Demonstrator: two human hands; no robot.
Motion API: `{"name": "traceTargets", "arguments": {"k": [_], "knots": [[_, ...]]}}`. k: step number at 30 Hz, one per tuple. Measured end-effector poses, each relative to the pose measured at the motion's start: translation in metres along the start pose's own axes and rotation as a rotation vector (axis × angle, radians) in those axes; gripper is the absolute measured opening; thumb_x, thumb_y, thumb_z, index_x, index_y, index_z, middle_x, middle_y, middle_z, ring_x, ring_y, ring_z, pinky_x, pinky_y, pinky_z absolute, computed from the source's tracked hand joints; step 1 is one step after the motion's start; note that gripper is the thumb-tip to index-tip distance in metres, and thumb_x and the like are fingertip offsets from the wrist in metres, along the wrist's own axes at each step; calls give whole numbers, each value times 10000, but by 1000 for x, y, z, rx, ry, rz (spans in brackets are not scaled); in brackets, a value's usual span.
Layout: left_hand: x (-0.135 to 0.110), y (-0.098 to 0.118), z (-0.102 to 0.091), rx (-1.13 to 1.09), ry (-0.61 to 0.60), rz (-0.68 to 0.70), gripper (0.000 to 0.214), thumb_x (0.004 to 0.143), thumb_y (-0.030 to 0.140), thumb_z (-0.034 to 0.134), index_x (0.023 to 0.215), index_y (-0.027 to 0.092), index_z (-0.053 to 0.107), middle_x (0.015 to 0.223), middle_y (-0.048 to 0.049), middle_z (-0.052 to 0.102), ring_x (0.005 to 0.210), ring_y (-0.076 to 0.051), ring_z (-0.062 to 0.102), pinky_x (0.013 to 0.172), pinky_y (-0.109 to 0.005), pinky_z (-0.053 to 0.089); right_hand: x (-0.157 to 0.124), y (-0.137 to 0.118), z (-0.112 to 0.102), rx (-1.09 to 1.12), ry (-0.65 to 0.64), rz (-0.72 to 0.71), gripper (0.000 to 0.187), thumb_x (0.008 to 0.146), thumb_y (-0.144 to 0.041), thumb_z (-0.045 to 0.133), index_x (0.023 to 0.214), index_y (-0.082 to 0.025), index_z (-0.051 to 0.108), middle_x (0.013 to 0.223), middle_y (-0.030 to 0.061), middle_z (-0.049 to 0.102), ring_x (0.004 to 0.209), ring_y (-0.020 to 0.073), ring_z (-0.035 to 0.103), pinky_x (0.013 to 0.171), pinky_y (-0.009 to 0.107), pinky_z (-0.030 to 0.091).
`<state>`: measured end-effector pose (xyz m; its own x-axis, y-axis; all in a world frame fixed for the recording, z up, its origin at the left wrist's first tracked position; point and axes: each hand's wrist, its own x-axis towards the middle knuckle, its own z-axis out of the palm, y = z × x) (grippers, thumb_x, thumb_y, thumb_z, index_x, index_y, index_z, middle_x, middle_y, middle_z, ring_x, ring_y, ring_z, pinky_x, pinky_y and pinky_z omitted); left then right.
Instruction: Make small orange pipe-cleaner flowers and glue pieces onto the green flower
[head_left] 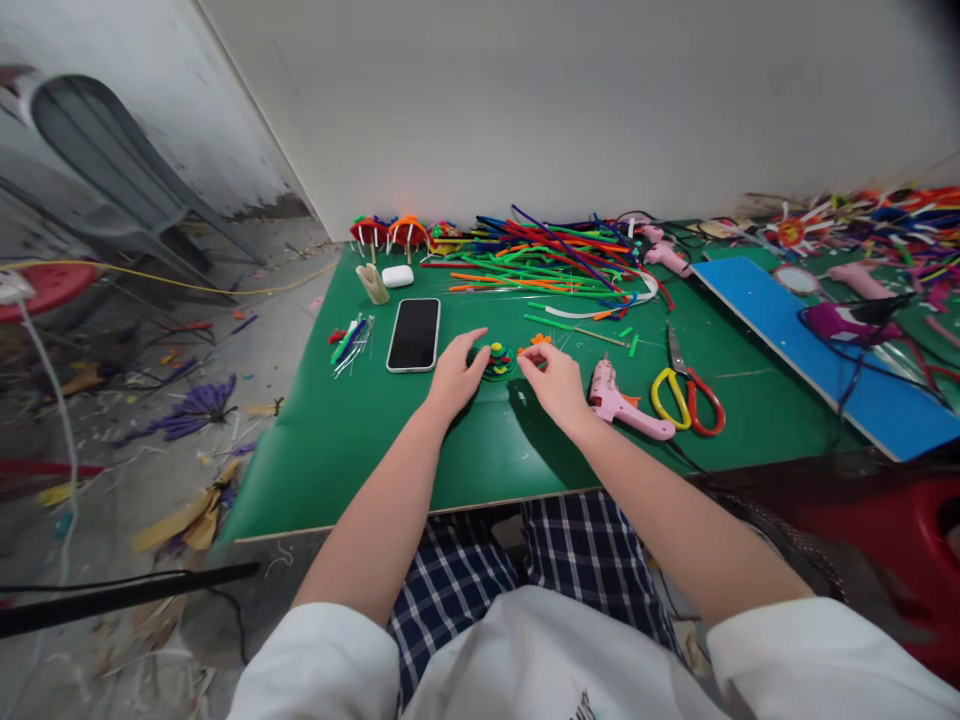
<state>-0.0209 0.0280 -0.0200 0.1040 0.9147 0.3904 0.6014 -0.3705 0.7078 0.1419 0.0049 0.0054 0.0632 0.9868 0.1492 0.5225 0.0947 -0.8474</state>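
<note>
A small coiled green craft piece with yellow, red and blue bits lies on the green table between my hands. Beside it, my left hand rests low with thumb and fingers apart; the thumb tip is at the piece's edge, and I cannot tell if it touches. On the other side, thumb and fingers of my right hand are pinched together, with a small orange piece showing at their tips. More orange bits show just behind these fingers. A pink hot glue gun lies right of my right hand.
Scissors with yellow and red handles lie at the right, before a blue board. A phone and a white case are at the left. Many coloured pipe cleaners are heaped at the back. The table's front edge is near my lap.
</note>
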Motion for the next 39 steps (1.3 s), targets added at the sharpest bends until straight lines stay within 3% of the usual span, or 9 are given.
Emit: {"name": "traceTargets", "arguments": {"k": [3, 12, 30, 37, 39], "knots": [[0, -5, -5, -6, 61, -42, 303, 843, 274, 435, 1105, 182, 555, 1129, -73, 601, 1065, -174, 537, 933, -348, 422, -1, 0, 7, -300, 26, -170, 140, 803, -239, 470, 790, -186, 598, 824, 28, 628, 738, 152, 561, 689, 266, 387], [-1, -7, -5, 18, 35, -26, 246, 825, 195, 453, 1016, 202, 608, 1071, -37, 641, 1008, -161, 572, 913, -344, 444, -1, -4, 18, -667, -67, -264, 197, 878, -248, 395, 911, -184, 578, 915, 61, 605, 813, 174, 557, 652, 260, 352], [-1, -4, 3, 42, -11, -33, 203, 795, 266, 544, 970, 212, 629, 1008, -35, 666, 938, -172, 600, 850, -335, 473, 7, -4, 19, -813, -106, -350, 231, 897, -245, 351, 902, -178, 573, 889, 73, 599, 820, 187, 552, 604, 266, 341], [-2, -2, 0, 10, 23, -47, 278, 865, 316, 416, 1038, 202, 602, 1055, -49, 646, 977, -171, 588, 868, -329, 468, 2, -8, -4, -689, -60, -300, 262, 907, -265, 336, 977, -197, 579, 970, 57, 618, 914, 178, 547, 729, 256, 370], [-1, 0, 1, -6, 26, -46, 299, 870, 331, 402, 1065, 199, 587, 1082, -54, 634, 1008, -173, 574, 887, -332, 457, -1, -7, -10, -692, -109, -279, 297, 911, -258, 312, 1028, -193, 577, 1001, 65, 621, 922, 181, 554, 750, 261, 375]]}}
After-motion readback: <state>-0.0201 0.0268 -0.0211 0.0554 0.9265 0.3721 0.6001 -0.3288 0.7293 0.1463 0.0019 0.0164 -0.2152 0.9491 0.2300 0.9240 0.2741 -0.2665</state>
